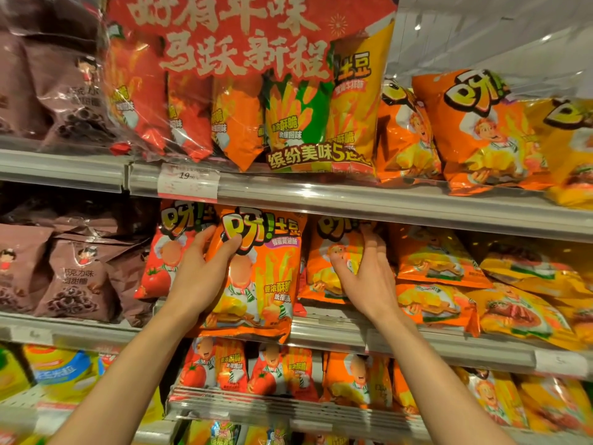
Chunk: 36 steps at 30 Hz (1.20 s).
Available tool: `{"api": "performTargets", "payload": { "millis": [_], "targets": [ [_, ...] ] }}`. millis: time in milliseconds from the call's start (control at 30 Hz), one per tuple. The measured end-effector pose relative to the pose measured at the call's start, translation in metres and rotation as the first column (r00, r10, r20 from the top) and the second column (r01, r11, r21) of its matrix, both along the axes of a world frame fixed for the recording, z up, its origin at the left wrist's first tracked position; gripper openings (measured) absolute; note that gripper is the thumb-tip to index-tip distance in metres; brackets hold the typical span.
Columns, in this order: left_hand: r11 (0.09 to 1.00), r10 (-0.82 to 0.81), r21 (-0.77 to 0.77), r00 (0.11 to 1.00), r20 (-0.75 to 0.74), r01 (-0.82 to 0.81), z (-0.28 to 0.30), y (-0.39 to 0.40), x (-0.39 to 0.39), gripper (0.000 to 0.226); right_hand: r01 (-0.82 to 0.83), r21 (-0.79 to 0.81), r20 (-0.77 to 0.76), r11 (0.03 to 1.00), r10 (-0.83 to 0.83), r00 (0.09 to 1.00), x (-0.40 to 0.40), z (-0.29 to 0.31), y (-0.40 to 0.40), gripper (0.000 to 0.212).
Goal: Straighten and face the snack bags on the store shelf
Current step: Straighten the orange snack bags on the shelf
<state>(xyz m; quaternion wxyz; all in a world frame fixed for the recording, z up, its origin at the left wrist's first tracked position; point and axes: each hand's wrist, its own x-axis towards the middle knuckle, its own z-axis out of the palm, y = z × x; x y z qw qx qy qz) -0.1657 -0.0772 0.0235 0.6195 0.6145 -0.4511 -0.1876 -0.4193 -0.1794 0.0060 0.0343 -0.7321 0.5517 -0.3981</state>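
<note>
Orange snack bag (256, 277): upright on the middle shelf (401, 340), front facing out, its lower edge overhanging the shelf lip.
Left hand (200, 271): grip curled round that bag's left edge, thumb on the front, fingers behind.
Right hand (365, 271): fingers and thumb closed on the neighbouring orange bag (327, 271), just right of the first.
Red tomato bag (157, 261): just left, partly hidden.

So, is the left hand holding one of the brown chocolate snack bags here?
No, the left hand grips the upper left edge of an orange snack bag on the middle shelf; the brown bags sit untouched further left.
</note>
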Motion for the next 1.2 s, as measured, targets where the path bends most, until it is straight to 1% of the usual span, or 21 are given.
{"api": "performTargets", "payload": {
  "millis": [133, 167, 233, 300, 367, 433, 500, 567, 667, 733, 800, 900, 967, 1067, 1133, 1200],
  "targets": [
    [1.000, -0.010, 0.013, 1.000, 0.003, 0.010, -0.002, -0.001, 0.003, 0.072, 0.114, -0.148, -0.204, 0.982, -0.143, 0.968, 0.013, -0.008, -0.018, 0.070],
    [1.000, -0.013, 0.013, 1.000, -0.002, 0.013, -0.002, -0.002, 0.001, 0.070, 0.139, -0.151, -0.240, 0.979, -0.173, 0.955, 0.017, -0.010, -0.022, 0.072],
    [1.000, -0.021, 0.003, 1.000, -0.010, 0.021, -0.002, -0.003, -0.005, 0.067, 0.182, -0.073, -0.305, 0.981, -0.196, 0.932, 0.022, -0.015, -0.027, 0.083],
    [1.000, -0.019, -0.001, 1.000, -0.001, 0.019, -0.002, -0.003, -0.010, 0.067, 0.192, -0.019, -0.298, 0.981, -0.189, 0.936, 0.020, -0.023, -0.031, 0.090],
    [1.000, -0.010, -0.001, 1.000, 0.015, 0.010, -0.003, -0.004, -0.012, 0.068, 0.168, 0.027, -0.237, 0.985, -0.156, 0.959, 0.014, -0.028, -0.032, 0.093],
    [1.000, -0.007, 0.004, 0.999, 0.032, 0.007, -0.005, -0.006, -0.012, 0.069, 0.118, 0.149, -0.129, 0.982, -0.099, 0.987, 0.010, -0.026, -0.034, 0.095],
    [1.000, -0.019, -0.006, 0.999, 0.032, 0.019, -0.006, -0.007, -0.014, 0.068, 0.052, 0.263, -0.079, 0.963, -0.032, 0.996, 0.008, -0.021, -0.035, 0.093],
    [1.000, -0.024, -0.008, 0.999, 0.027, 0.024, -0.007, -0.007, -0.014, 0.067, 0.029, 0.271, -0.085, 0.962, -0.006, 0.996, 0.009, -0.018, -0.033, 0.085],
    [0.999, -0.031, -0.010, 0.999, 0.025, 0.031, -0.007, -0.007, -0.014, 0.068, 0.086, 0.125, -0.140, 0.988, -0.068, 0.988, 0.012, -0.020, -0.031, 0.075],
    [1.000, -0.027, -0.016, 0.999, 0.022, 0.027, -0.007, -0.007, -0.015, 0.067, 0.125, 0.095, -0.191, 0.988, -0.105, 0.976, 0.013, -0.024, -0.036, 0.075],
    [0.999, -0.026, -0.022, 1.000, 0.015, 0.026, -0.008, -0.008, -0.016, 0.065, 0.165, 0.149, -0.252, 0.975, -0.124, 0.960, 0.013, -0.028, -0.042, 0.079],
    [1.000, -0.019, -0.025, 0.999, 0.029, 0.020, -0.008, -0.007, -0.017, 0.066, 0.174, 0.262, -0.271, 0.949, -0.101, 0.957, 0.011, -0.029, -0.046, 0.084],
    [1.000, -0.020, -0.022, 0.999, 0.030, 0.021, -0.009, -0.007, -0.016, 0.067, 0.124, 0.278, -0.203, 0.952, -0.068, 0.977, 0.010, -0.024, -0.043, 0.083],
    [0.999, -0.025, -0.024, 0.999, 0.033, 0.025, -0.011, -0.005, -0.020, 0.066, -0.010, 0.207, 0.004, 0.978, 0.009, 1.000, 0.008, -0.011, -0.027, 0.074],
    [0.999, -0.034, -0.020, 0.998, 0.048, 0.035, -0.013, -0.004, -0.029, 0.067, -0.102, 0.179, 0.157, 0.979, 0.074, 0.985, 0.003, 0.000, -0.009, 0.068],
    [0.999, -0.050, -0.015, 0.997, 0.052, 0.051, -0.015, -0.005, -0.044, 0.067, -0.203, 0.178, 0.271, 0.963, 0.150, 0.951, -0.005, 0.008, 0.015, 0.063]
  ]
}}
